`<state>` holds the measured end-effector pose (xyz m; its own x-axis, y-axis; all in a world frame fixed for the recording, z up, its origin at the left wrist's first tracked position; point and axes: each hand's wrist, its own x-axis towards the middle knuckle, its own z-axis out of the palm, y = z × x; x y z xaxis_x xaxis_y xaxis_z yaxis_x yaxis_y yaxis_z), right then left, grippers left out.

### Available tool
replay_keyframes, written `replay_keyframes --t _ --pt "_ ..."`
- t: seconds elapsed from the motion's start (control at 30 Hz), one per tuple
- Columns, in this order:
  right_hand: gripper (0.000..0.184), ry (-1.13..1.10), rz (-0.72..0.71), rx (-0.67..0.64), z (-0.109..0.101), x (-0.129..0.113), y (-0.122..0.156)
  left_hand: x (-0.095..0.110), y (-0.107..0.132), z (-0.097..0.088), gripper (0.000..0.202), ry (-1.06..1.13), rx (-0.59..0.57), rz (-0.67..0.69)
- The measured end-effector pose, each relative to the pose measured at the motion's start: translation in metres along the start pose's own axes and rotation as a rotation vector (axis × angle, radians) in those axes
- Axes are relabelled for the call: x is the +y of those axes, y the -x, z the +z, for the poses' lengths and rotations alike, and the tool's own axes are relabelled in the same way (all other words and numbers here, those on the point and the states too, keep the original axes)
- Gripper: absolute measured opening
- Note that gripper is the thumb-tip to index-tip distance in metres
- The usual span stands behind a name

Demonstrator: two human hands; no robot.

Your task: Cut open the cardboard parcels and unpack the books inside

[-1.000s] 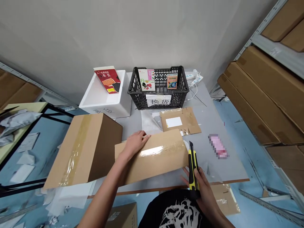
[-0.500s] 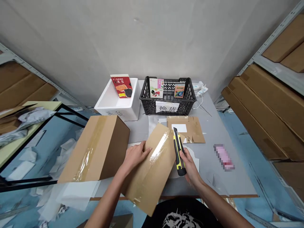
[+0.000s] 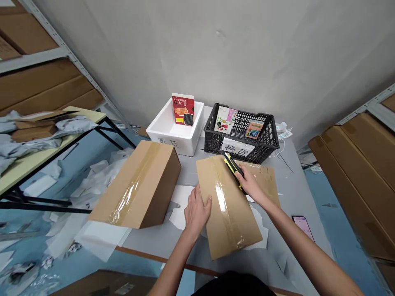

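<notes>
The left hand lies open on a flat-lying cardboard carton, fingers apart and pressing down near its edge, while the right hand is clamped around a yellow-and-black utility knife, whose tip points up and away at the carton's far end. The carton sits at the front of the table, its clear packing tape running lengthwise and, as far as the glare lets me tell, unslit; no flap is lifted, and the carton is closed.

Around it, the grey table is crowded: a second taped carton lies just to the left, and a brown cardboard mailer is partly under the first one. Farther back stand a white foam box holding a red book and a black plastic crate with two books (one is, the other) and a handwritten 换货 sign. A phone lies near the right edge — beyond are steel shelves of flattened cartons and plastic wrap strewn on the blue floor.
</notes>
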<state>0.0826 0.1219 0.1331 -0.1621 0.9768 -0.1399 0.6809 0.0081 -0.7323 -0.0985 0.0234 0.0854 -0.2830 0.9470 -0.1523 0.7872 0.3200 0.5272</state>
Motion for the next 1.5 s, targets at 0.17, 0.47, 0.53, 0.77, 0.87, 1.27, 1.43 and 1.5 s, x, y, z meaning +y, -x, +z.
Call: replay_keyframes --t 0.17,0.47,0.53,0.77,0.87,1.27,1.43,1.5 --pt "0.039 0.519 0.002 -0.084 0.009 -0.046 0.013 0.006 -0.022 0.014 0.060 0.175 0.069 0.075" --pt "0.062 0.952 0.036 -0.201 0.044 -0.073 -0.006 0.008 -0.027 0.028 0.056 0.423 -0.001 0.029" --pt "0.064 0.991 0.057 -0.192 0.046 -0.077 -0.004 0.008 -0.027 0.027 0.056 0.425 -0.002 0.026" --pt "0.065 1.055 0.052 -0.168 0.052 -0.087 -0.003 0.009 -0.027 0.026 0.055 0.397 -0.035 0.014" --pt "0.065 1.059 0.048 -0.158 0.052 -0.089 -0.004 0.009 -0.027 0.025 0.056 0.386 -0.042 0.012" --pt "0.064 1.086 0.040 -0.128 0.062 -0.089 0.010 0.007 -0.027 0.026 0.056 0.415 -0.064 -0.005" --pt "0.063 1.087 0.032 -0.125 0.061 -0.087 0.013 0.007 -0.026 0.026 0.056 0.407 -0.055 -0.008" --pt "0.063 1.104 0.021 -0.132 0.061 -0.087 0.016 0.007 -0.026 0.026 0.055 0.409 -0.052 -0.004"
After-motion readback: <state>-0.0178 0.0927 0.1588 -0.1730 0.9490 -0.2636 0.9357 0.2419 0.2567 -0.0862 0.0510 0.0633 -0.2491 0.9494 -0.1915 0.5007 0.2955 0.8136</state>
